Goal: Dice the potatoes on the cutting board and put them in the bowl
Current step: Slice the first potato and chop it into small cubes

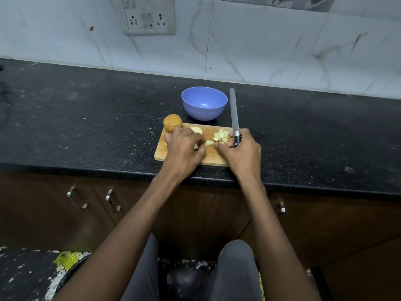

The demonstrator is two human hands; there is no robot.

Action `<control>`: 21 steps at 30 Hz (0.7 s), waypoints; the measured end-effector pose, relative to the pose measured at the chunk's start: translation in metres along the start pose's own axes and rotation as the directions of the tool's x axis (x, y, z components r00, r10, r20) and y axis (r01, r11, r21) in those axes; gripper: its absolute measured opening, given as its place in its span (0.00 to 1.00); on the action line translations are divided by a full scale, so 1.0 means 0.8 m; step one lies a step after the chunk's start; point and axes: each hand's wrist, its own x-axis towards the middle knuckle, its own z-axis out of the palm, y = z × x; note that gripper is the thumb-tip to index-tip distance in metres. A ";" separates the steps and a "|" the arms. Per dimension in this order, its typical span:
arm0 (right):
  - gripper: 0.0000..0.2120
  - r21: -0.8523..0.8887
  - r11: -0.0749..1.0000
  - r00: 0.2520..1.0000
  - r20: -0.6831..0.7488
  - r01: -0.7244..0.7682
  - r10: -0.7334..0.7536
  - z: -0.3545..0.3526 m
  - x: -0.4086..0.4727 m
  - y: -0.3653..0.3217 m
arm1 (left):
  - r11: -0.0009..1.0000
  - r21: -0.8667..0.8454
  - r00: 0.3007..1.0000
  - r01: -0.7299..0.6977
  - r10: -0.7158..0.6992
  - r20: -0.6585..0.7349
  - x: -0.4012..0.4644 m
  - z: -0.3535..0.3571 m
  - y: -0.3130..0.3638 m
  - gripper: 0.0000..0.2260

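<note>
Nearest you, below both forearms, the counter point(86, 131) edge runs across, and your hands sit just past it on the cutting board point(160, 154). Your left hand point(184, 146) curls over a cut potato piece point(196, 130), fingertips bent down onto it, likely to pin it flat so it cannot roll under the blade. Your right hand point(240, 151) wraps the knife point(235, 118) handle, while its free fingers reach left toward a small slice point(209, 143) lying between your two hands. With the blade pointing away from you, clear of the food, this looks like a pause to tidy pieces rather than a cut.

Just beyond your right fingers a heap of diced potato point(221, 136) waits on the board, gathered to that side, probably so it can be swept off together. Past your left knuckles a whole unpeeled potato point(172, 123) rests at the board's far left corner, kept out of the cutting area.

Farther still, between and beyond both hands, the blue bowl point(204, 103) stands on the counter just behind the board, with nothing in it yet, close enough for an easy transfer.
</note>
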 end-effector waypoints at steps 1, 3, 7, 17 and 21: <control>0.20 -0.036 0.999 1.000 0.000 0.002 -0.002 0.002 0.000 -0.001 | 0.999 -0.044 1.000 0.023 -0.022 0.015 -0.002 -0.003 -0.001 0.04; 0.18 -0.064 0.998 1.000 -0.011 0.007 -0.007 0.004 0.001 -0.003 | 0.990 -0.126 0.997 0.067 -0.062 0.047 -0.005 -0.010 -0.003 0.04; 0.14 0.020 0.999 0.999 -0.022 0.033 -0.033 -0.004 -0.004 0.000 | 0.972 -0.207 0.992 0.109 -0.092 0.089 -0.006 -0.016 -0.007 0.04; 0.18 -0.007 0.981 0.974 0.120 0.193 -0.191 -0.038 -0.076 -0.020 | 0.979 -0.171 0.990 0.113 -0.096 0.103 -0.007 -0.016 -0.003 0.06; 0.24 -0.176 0.955 0.957 0.210 0.237 -0.199 -0.039 -0.103 -0.020 | 0.982 -0.155 0.991 0.108 -0.094 0.097 -0.007 -0.015 -0.003 0.06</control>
